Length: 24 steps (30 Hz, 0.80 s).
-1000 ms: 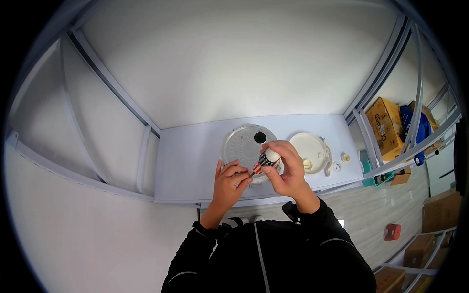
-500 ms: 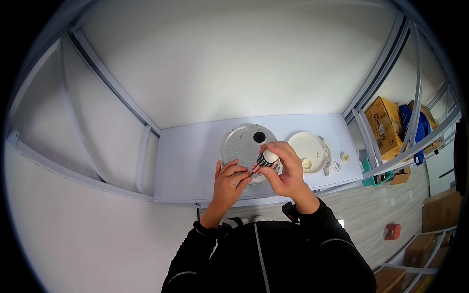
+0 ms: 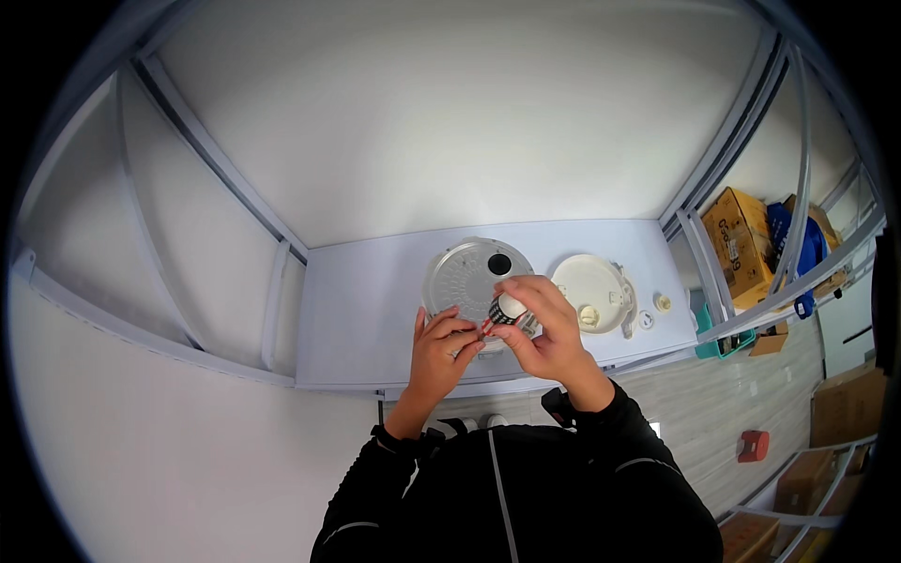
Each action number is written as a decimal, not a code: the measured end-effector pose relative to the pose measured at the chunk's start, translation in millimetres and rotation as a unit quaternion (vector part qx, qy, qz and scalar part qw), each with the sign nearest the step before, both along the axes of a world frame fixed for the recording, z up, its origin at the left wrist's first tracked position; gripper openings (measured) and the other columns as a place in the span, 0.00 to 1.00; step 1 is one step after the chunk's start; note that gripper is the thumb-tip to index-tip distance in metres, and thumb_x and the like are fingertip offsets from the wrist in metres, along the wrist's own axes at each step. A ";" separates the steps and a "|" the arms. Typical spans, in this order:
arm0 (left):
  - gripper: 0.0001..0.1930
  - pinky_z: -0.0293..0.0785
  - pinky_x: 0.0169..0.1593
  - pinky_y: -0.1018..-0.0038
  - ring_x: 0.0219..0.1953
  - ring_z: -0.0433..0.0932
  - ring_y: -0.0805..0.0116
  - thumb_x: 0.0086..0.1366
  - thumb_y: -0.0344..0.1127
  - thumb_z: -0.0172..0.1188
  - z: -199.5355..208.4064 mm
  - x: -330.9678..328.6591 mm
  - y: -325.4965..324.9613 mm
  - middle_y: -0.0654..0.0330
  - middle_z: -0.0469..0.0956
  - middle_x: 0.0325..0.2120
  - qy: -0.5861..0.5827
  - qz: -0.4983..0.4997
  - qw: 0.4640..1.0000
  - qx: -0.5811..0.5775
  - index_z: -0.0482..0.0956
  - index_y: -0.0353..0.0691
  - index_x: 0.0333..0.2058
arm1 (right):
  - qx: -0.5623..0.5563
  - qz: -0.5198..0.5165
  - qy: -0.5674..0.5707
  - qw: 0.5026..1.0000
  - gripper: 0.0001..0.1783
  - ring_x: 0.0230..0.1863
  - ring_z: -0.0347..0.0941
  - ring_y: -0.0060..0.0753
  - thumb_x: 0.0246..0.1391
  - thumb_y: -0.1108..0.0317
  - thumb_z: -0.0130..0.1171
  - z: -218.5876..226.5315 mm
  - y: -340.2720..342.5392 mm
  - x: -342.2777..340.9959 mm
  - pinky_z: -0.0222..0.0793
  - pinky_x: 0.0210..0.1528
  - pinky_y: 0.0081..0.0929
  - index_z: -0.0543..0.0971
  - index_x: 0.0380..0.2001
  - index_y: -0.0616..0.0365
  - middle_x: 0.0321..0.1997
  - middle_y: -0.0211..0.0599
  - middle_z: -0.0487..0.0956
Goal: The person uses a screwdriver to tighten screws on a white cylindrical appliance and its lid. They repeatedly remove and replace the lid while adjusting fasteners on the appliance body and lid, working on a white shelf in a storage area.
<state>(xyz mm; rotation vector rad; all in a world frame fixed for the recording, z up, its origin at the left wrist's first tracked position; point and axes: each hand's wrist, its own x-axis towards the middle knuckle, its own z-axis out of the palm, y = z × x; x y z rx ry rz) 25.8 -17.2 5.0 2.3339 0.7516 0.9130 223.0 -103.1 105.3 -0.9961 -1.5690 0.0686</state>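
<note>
My right hand (image 3: 550,334) grips the thick handle of a screwdriver (image 3: 508,309), white at its end with a black-and-white patterned grip and a red part lower down. The handle tilts, its thin end running down and left to my left hand (image 3: 441,349). There the left thumb and forefinger close around the thin end, the other fingers curling above it. Beneath both hands lies a round silver-grey appliance part (image 3: 457,278) with a dotted pattern and a black round spot. What the screwdriver's tip touches is hidden by the fingers.
On the white table (image 3: 361,310), right of my hands, sits a round white shell (image 3: 574,274) with a small cream piece (image 3: 588,315) in it. Another cream piece (image 3: 664,301) and a white ring (image 3: 646,320) lie farther right. Metal frame posts flank the table; cardboard boxes (image 3: 738,235) stand beyond.
My right hand and the screwdriver handle have shifted slightly left, and the handle's pattern looks turned. My left hand stays in place.
</note>
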 end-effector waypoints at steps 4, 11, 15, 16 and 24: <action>0.06 0.49 0.76 0.39 0.64 0.78 0.59 0.63 0.40 0.75 2.4 1.5 -1.3 0.71 0.86 0.44 0.003 0.009 1.000 0.020 0.93 0.52 0.38 | 0.009 -0.007 -0.014 1.000 0.32 0.49 0.81 0.49 0.55 0.69 0.76 1.5 0.3 0.5 0.78 0.51 0.37 0.79 0.62 0.63 0.54 0.52 0.81; 0.06 0.49 0.76 0.40 0.63 0.79 0.59 0.62 0.40 0.75 0.1 1.7 -0.8 0.72 0.86 0.43 0.012 0.016 0.998 0.052 0.93 0.54 0.38 | 0.010 -0.009 -0.029 1.000 0.32 0.51 0.82 0.48 0.58 0.67 0.76 0.2 1.7 2.9 0.78 0.53 0.38 0.77 0.64 0.65 0.53 0.52 0.82; 0.06 0.49 0.76 0.41 0.62 0.79 0.60 0.62 0.41 0.75 -0.2 2.0 -0.5 0.72 0.86 0.43 0.009 0.017 0.998 0.055 0.93 0.54 0.37 | 0.007 -0.014 -0.021 1.000 0.33 0.52 0.82 0.47 0.57 0.67 0.76 0.5 1.3 2.3 0.78 0.53 0.37 0.77 0.63 0.65 0.53 0.51 0.82; 0.06 0.49 0.76 0.41 0.62 0.79 0.60 0.62 0.41 0.76 -0.2 2.0 -0.3 0.72 0.86 0.43 0.009 0.017 0.998 0.057 0.93 0.54 0.37 | 0.011 -0.016 -0.021 1.000 0.33 0.52 0.82 0.47 0.57 0.67 0.77 -0.3 1.6 2.5 0.78 0.53 0.37 0.77 0.63 0.65 0.53 0.51 0.82; 0.06 0.49 0.76 0.41 0.62 0.79 0.60 0.61 0.41 0.76 -1.8 1.3 0.9 0.72 0.86 0.43 0.006 0.015 0.998 0.064 0.93 0.53 0.37 | 0.020 -0.014 -0.020 0.999 0.33 0.51 0.82 0.47 0.54 0.66 0.79 -3.7 4.5 1.8 0.78 0.51 0.36 0.79 0.61 0.64 0.53 0.51 0.82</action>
